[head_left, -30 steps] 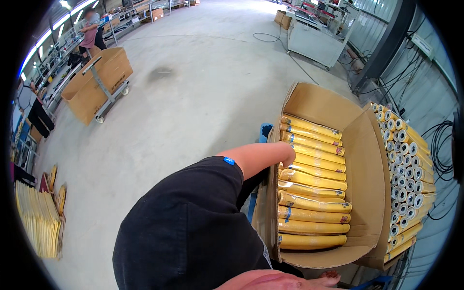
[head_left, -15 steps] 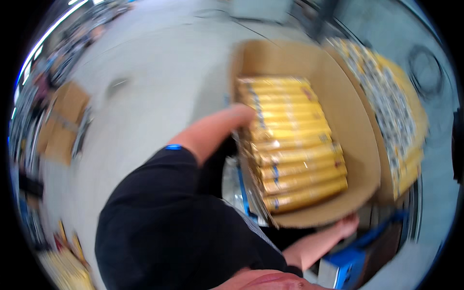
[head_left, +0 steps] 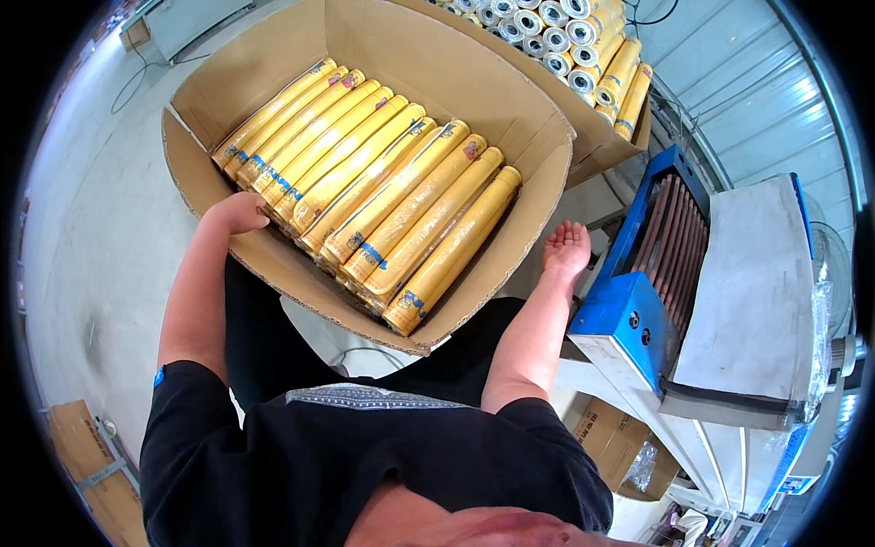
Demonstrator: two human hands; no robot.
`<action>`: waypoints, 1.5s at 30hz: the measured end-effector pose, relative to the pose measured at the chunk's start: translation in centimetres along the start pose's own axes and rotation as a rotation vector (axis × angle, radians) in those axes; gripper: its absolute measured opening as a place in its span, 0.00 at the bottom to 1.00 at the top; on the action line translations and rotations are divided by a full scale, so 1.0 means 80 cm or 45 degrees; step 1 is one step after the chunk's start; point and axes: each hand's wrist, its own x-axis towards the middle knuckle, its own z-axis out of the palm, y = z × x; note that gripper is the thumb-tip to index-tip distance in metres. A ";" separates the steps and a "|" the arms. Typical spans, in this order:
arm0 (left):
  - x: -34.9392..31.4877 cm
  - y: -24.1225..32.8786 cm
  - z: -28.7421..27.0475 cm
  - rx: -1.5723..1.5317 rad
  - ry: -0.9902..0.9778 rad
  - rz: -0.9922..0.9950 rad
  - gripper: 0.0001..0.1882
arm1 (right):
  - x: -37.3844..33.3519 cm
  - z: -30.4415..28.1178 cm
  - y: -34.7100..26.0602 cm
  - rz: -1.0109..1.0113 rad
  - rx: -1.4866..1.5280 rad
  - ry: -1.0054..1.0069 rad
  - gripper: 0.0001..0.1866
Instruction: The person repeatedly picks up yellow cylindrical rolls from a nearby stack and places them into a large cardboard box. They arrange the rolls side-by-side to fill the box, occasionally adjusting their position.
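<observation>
An open cardboard box (head_left: 524,228) stands in front of me at a slant. Inside it several yellow rolls in clear plastic wrap (head_left: 387,205) lie side by side, with more wrapped rolls partly showing beneath. My left hand (head_left: 239,213) is closed over the box's near-left rim, its fingertips hidden inside the wall. Off the box's right side, my right hand (head_left: 567,249) is turned palm up, its fingers apart and slightly bent, holding nothing. It is near the blue end of a roller machine (head_left: 629,305).
Behind stands another cardboard box (head_left: 597,150) stacked with yellow rolls (head_left: 583,55), their ends facing me. The machine at right has dark rollers (head_left: 673,242) and a grey sheet (head_left: 743,292). Below it sits a smaller carton (head_left: 606,438). Flat cardboard (head_left: 87,447) leans at lower left.
The view has swung right, so the box now appears farther left and the machine shows more fully. My right hand, earlier by the box's near edge, is now palm up beside it.
</observation>
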 end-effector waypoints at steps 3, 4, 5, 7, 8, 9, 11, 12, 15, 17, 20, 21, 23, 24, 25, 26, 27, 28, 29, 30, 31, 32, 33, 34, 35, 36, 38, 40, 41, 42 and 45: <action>0.003 -0.006 0.003 0.028 0.028 0.046 0.16 | 0.004 -0.009 -0.001 -0.008 0.000 -0.019 0.19; 0.002 -0.007 0.004 0.023 0.027 0.036 0.16 | 0.005 -0.012 -0.001 -0.004 -0.001 -0.026 0.19; 0.001 -0.005 0.003 0.019 0.027 0.029 0.16 | 0.005 -0.014 -0.003 -0.002 0.000 -0.033 0.19; -0.001 -0.004 0.003 0.000 0.022 0.031 0.16 | 0.004 -0.017 -0.003 0.000 0.000 -0.035 0.18; -0.002 -0.004 0.002 -0.014 0.021 0.039 0.16 | 0.002 -0.016 -0.004 0.000 0.000 -0.033 0.18; -0.002 -0.005 0.001 -0.028 0.020 0.047 0.16 | 0.000 -0.014 -0.004 0.001 0.001 -0.031 0.18; -0.001 -0.005 0.001 -0.001 0.026 0.050 0.15 | -0.006 -0.010 -0.005 0.013 -0.010 -0.015 0.17; 0.000 -0.005 0.001 0.011 0.030 0.051 0.15 | -0.008 -0.008 -0.005 0.019 -0.016 -0.008 0.16; -0.003 0.000 -0.002 -0.018 0.013 0.025 0.15 | -0.008 -0.007 -0.005 0.028 -0.009 -0.010 0.17; -0.007 0.006 -0.006 -0.031 -0.021 -0.021 0.19 | -0.005 -0.006 -0.003 0.025 -0.029 -0.033 0.18; -0.007 0.005 -0.006 -0.008 -0.043 -0.043 0.21 | -0.010 0.001 -0.003 0.028 -0.035 -0.069 0.19; -0.006 0.003 -0.005 0.007 -0.046 -0.044 0.21 | -0.013 0.004 -0.002 0.033 -0.032 -0.082 0.19; -0.006 0.001 -0.004 0.005 -0.042 -0.018 0.21 | -0.014 0.003 0.003 0.047 -0.039 -0.096 0.17; -0.006 0.000 -0.003 0.003 -0.040 -0.005 0.21 | -0.014 0.002 0.005 0.054 -0.042 -0.104 0.16; -0.005 -0.002 -0.001 0.004 -0.029 0.009 0.19 | -0.011 -0.001 0.008 0.065 -0.055 -0.078 0.16; -0.005 -0.002 0.001 0.008 -0.016 0.023 0.18 | -0.009 -0.002 0.012 0.077 -0.064 -0.052 0.16; -0.005 -0.004 0.000 0.012 -0.003 0.036 0.17 | -0.005 -0.003 0.015 0.089 -0.073 -0.026 0.16; -0.006 -0.005 -0.001 0.007 -0.027 0.002 0.18 | -0.001 -0.003 0.016 0.091 -0.039 -0.038 0.17; -0.006 -0.002 -0.003 -0.001 -0.051 -0.032 0.19 | 0.001 0.001 0.015 0.093 -0.008 -0.052 0.17; -0.006 0.002 -0.004 -0.009 -0.075 -0.066 0.21 | 0.003 0.005 0.014 0.095 0.023 -0.066 0.18; -0.007 0.005 -0.006 0.004 -0.090 -0.069 0.21 | 0.004 0.009 0.015 0.083 0.041 -0.072 0.18; -0.009 0.008 -0.009 0.017 -0.106 -0.074 0.21 | 0.003 0.014 0.015 0.071 0.047 -0.076 0.18; -0.011 0.010 -0.010 0.030 -0.122 -0.078 0.21 | 0.003 0.020 0.015 0.059 0.053 -0.079 0.17; -0.011 0.013 -0.011 0.026 -0.111 -0.088 0.21 | 0.002 0.025 0.015 0.047 0.059 -0.081 0.17; -0.012 0.014 -0.012 0.026 -0.104 -0.097 0.22 | 0.002 0.028 0.016 0.036 0.060 -0.090 0.17; -0.013 0.015 -0.012 0.025 -0.097 -0.105 0.22 | 0.001 0.032 0.017 0.024 0.061 -0.098 0.17; -0.012 0.010 -0.007 0.050 -0.069 -0.105 0.21 | 0.001 0.036 0.018 0.013 0.065 -0.120 0.17; -0.011 0.007 -0.006 0.064 -0.068 -0.111 0.21 | 0.000 0.036 0.019 0.015 0.073 -0.147 0.17; -0.011 0.010 -0.007 0.064 -0.080 -0.115 0.21 | 0.003 0.034 0.019 0.020 0.077 -0.157 0.17; -0.011 0.012 -0.009 0.064 -0.093 -0.119 0.22 | 0.006 0.032 0.018 0.025 0.082 -0.167 0.17; -0.008 0.008 -0.008 0.046 -0.082 -0.095 0.20 | 0.007 0.029 0.016 0.030 0.073 -0.166 0.17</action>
